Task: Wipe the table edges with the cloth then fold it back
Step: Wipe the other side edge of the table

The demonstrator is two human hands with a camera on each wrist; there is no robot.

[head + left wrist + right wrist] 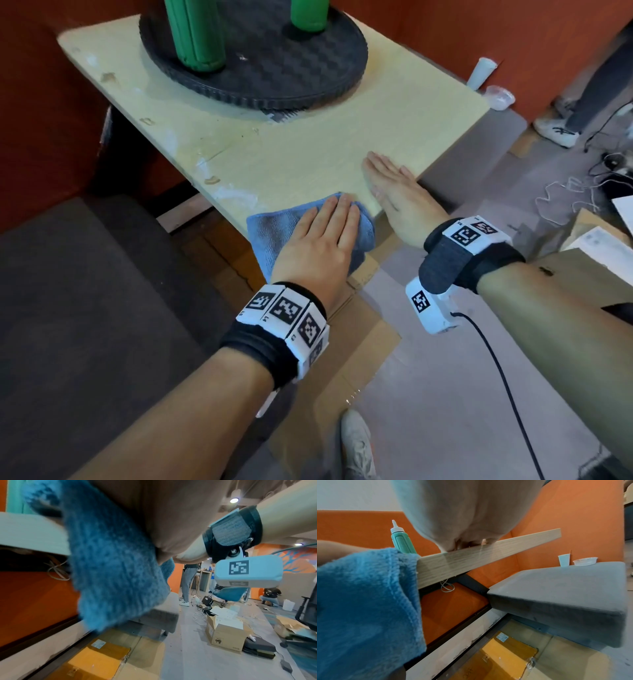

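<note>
Orange walls close in a pale wooden table point(308, 150) carrying a black round tray point(294, 68). At its near corner the left hand point(318, 240) lies flat, fingers straight, on the blue cloth point(270, 229), which drapes over the edge. Just to the right, the right hand point(394, 192) rests flat and empty on the tabletop.

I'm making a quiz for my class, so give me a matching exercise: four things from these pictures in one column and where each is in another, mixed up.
Things:
1. cloth
2. right hand
3. green bottle
4. white cup

Places:
A. on the black round tray
B. flat on the bare tabletop
C. draped over the table's near edge
D. on the grey seat beyond the table

Pairs: 1-C, 2-B, 3-A, 4-D
</note>
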